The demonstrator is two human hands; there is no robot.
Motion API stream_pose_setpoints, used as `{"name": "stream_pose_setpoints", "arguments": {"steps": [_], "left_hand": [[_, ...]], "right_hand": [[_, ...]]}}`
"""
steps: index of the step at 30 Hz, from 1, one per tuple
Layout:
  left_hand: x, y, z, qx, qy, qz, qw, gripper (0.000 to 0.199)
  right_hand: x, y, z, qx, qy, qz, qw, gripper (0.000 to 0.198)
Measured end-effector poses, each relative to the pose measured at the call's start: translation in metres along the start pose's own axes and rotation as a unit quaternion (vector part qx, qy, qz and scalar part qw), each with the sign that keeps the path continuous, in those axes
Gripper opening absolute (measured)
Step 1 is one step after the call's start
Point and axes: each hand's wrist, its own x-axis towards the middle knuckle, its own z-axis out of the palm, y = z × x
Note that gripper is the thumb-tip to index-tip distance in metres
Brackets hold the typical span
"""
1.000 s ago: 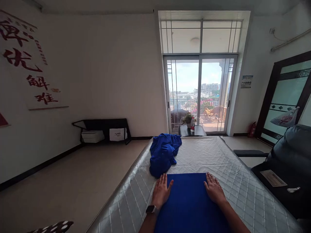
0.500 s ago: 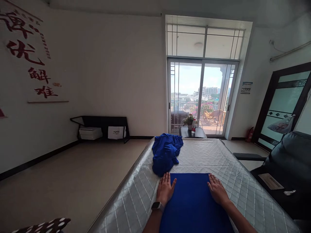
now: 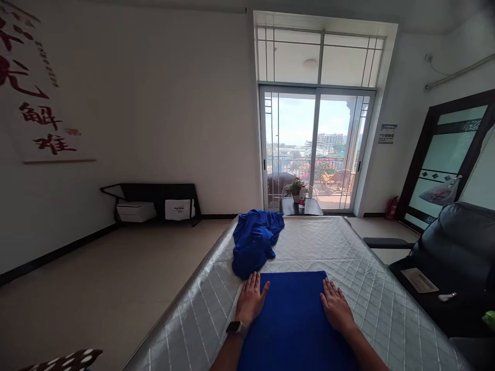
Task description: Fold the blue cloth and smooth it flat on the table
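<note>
A flat piece of blue cloth (image 3: 294, 319) lies in front of me on a silver quilted cover (image 3: 201, 319). On its left edge, near the far corner, my left hand (image 3: 250, 300) rests with fingers stretched out and a watch (image 3: 234, 327) on the wrist. My right hand (image 3: 337, 305) lies flat along the right edge, fingers extended. Just beyond my left hand sits a crumpled heap of blue cloth (image 3: 255, 239). The near end of the flat cloth runs out of the picture.
A black armchair (image 3: 456, 247) holding a paper (image 3: 419, 280) stands close on the right. Past the far edge is a small dark table (image 3: 313, 207) with a plant and a bottle (image 3: 302, 198). A low black rack (image 3: 158, 193) stands by the left wall.
The view has turned slightly, so the room sits a little further left and higher. Both hands stay flat on the edges of the blue cloth.
</note>
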Motion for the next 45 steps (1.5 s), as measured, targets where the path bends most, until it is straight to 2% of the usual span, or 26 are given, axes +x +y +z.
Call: {"name": "stream_pose_setpoints", "arguments": {"steps": [3, 6, 8, 10, 14, 17, 19, 21, 29, 32, 34, 38, 45], "left_hand": [[0.000, 0.006, -0.011, 0.010, 0.024, 0.001, 1.000, 0.073], [-0.002, 0.030, -0.023, 0.012, 0.039, 0.006, 0.999, 0.071], [-0.005, 0.060, -0.026, -0.002, 0.020, 0.040, 0.999, 0.069], [-0.012, 0.100, -0.023, -0.029, -0.017, 0.104, 0.994, 0.069], [-0.029, 0.174, -0.001, -0.091, -0.072, 0.222, 0.968, 0.066], [-0.035, 0.197, 0.014, -0.106, -0.091, 0.228, 0.964, 0.065], [-0.036, 0.192, 0.017, -0.096, -0.100, 0.213, 0.967, 0.065], [-0.036, 0.174, 0.014, -0.080, -0.103, 0.198, 0.971, 0.065], [-0.040, 0.051, -0.017, 0.018, -0.096, 0.048, 0.994, 0.077], [-0.047, 0.019, -0.020, 0.029, -0.069, 0.025, 0.997, 0.078], [-0.050, 0.010, -0.020, 0.023, -0.057, 0.016, 0.998, 0.079], [-0.052, 0.010, -0.019, 0.009, -0.042, 0.008, 0.999, 0.081], [-0.052, 0.007, -0.015, 0.006, -0.031, 0.008, 0.999, 0.084]], "right_hand": [[0.000, 0.000, 0.000, 0.007, 0.002, 0.004, 1.000, 0.065], [0.001, 0.002, 0.002, 0.011, 0.001, 0.004, 1.000, 0.065], [0.002, 0.003, 0.004, 0.016, 0.002, 0.005, 1.000, 0.064], [0.002, 0.003, 0.004, 0.019, 0.002, 0.005, 1.000, 0.064], [0.001, 0.006, 0.004, 0.003, -0.001, -0.012, 1.000, 0.061], [-0.001, 0.009, 0.005, -0.024, -0.006, -0.044, 0.999, 0.059], [-0.001, 0.009, 0.005, -0.031, -0.003, -0.044, 0.999, 0.060], [0.000, 0.008, 0.005, -0.026, 0.004, -0.030, 0.999, 0.062], [0.003, 0.008, 0.009, 0.016, 0.023, -0.014, 1.000, 0.063], [0.004, 0.009, 0.012, 0.005, 0.030, -0.017, 0.999, 0.063], [0.003, 0.009, 0.014, -0.006, 0.034, -0.018, 0.999, 0.062], [0.001, 0.006, 0.013, -0.016, 0.042, -0.017, 0.999, 0.061], [-0.012, 0.000, -0.005, -0.021, 0.034, -0.010, 0.999, 0.062]]}}
